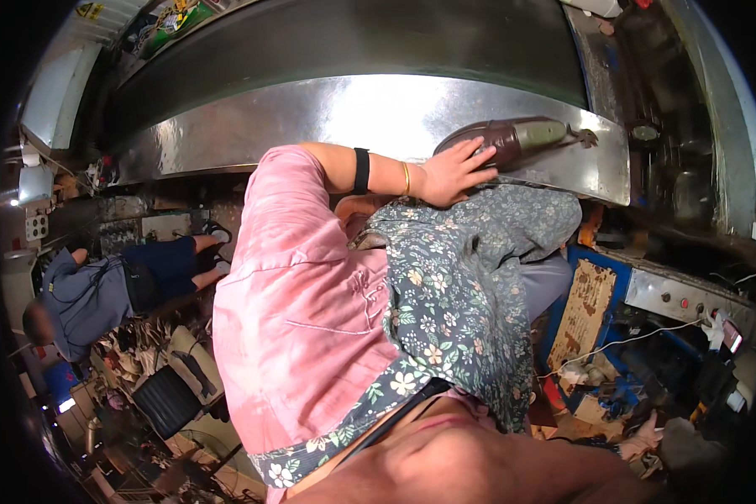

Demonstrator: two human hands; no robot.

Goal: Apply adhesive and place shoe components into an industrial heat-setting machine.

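Note:
My left hand (458,172) lies over the near side of a dark brown leather shoe (500,147), fingers stretched and slightly apart. The shoe rests on a shiny metal ledge (294,126), with a grey-green part, which looks like a last, showing toward its right end. A small brown tuft or lace end (588,136) sticks out beyond it. Far off at the lower right, my right hand (645,435) is beside a grey, cloth-like bundle (691,454). Its fingers are small and dim, so I cannot make out whether they grip anything.
Behind the ledge runs a wide dark belt (353,50). At right stand a blue-framed board (584,311) and a metal control panel (672,294), with a white cord (622,344) across. Another person (101,286) is at far left, near a black seat (168,401).

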